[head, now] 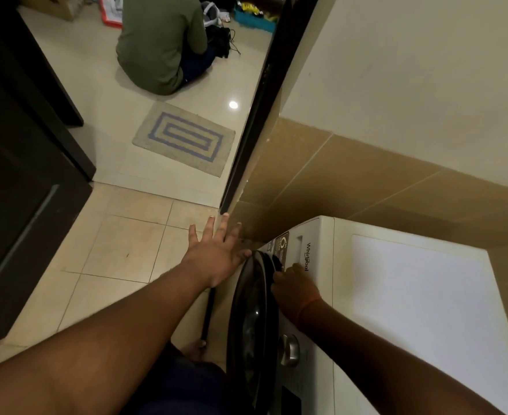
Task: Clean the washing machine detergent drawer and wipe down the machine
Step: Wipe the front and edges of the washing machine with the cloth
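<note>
Closest thing in view is the two bare forearms reaching out, both headed for the front of the Whirlpool washing machine, which is a white front-loader tucked in the corner against the brown wall tiles.

The left hand is spread flat, fingers straight and apart, holding nothing. It sits just off the front face of the machine, with the thumb touching or nearly touching the top edge of the round door. The right hand is on the front panel just above that door, fingers curled around something dark, probably a cloth, though so little pokes out that I can't be sure. There's an orange thread on that wrist.

The detergent drawer is further along the same panel from the right hand, by the Whirlpool lettering, and it looks closed. The chrome program knob is on the near side of the hand.

So my read: this is the wipe-down part, working the panel around the door. The drawer doesn't look pulled out yet. Next move would probably be sliding the hand along to the drawer and getting fingers into its recess to pull it, with the left hand bracing the machine.

Beyond the machine, through the doorway, there's a doormat and a person in a green shirt sitting on the floor.
</note>
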`<state>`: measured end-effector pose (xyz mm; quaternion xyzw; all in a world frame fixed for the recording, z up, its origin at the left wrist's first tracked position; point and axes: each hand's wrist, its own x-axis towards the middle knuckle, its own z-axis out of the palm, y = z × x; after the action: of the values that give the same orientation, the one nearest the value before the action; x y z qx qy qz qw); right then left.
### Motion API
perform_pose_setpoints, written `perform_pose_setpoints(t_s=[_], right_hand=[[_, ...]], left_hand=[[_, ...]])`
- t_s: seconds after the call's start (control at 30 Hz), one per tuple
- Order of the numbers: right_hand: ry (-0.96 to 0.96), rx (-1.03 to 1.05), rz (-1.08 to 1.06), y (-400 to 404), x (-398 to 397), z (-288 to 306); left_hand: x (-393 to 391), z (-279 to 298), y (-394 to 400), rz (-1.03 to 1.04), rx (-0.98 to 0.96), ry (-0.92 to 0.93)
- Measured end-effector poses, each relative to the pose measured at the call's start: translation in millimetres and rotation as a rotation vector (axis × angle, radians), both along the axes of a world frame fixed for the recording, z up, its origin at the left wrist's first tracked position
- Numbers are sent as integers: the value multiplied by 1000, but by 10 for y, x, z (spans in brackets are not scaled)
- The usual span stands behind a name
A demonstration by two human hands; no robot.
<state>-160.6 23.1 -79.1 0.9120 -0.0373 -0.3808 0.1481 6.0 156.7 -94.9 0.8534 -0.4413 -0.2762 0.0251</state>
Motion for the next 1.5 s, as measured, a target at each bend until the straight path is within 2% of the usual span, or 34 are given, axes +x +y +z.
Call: perform_pose_setpoints(t_s=[0.1, 0.27, 0.5, 0.7, 0.87, 0.93, 1.13, 1.33, 1.5], right_hand=[[-19, 87, 20, 48, -145, 189], [-121, 26, -52, 52, -243, 376], [10, -38, -73, 202, -264, 179], [-44, 66, -206, 228, -563, 348], [63, 14, -193, 322, -367, 19], [45, 37, -234, 336, -348, -44], [30, 13, -102, 426, -655, 268], [148, 8, -101, 470, -294, -1], [44, 8, -183, 430, -438, 102]], left_hand=[[-24, 58, 8, 4, -2, -1], [-117, 80, -17, -29, 3, 5], [-291, 138, -56, -139, 10, 19], [-209, 122, 23, -105, 35, 33], [-255, 118, 4, -153, 27, 57], [-209, 114, -6, -177, 13, 64], [79, 50, -51, -161, 49, 94], [143, -19, -76, -290, 16, 105], [405, -135, -64, -344, 73, 90]])
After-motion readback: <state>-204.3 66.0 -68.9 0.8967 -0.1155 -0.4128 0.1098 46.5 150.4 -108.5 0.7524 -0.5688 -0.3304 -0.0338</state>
